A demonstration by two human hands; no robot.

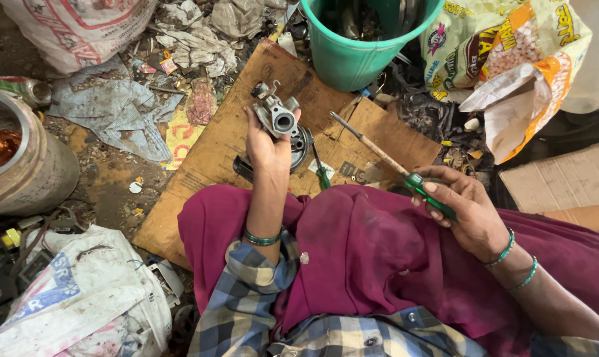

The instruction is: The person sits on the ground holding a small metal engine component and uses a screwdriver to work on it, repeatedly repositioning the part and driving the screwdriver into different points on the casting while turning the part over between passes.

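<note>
left hand raised, grip clamped on carburetor; right hand clasps screwdriver.

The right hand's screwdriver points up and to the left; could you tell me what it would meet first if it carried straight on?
Probably the grey metal part held in the left hand. The screwdriver in the right hand aims near it, though depth is unclear; it may pass over the cardboard instead.

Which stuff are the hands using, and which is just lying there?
In use:
left hand holding grey metal engine part
right hand holding green-handled screwdriver

Lying about:
green plastic bucket
second green-handled screwdriver
brown cardboard sheet
yellow printed sack
</note>
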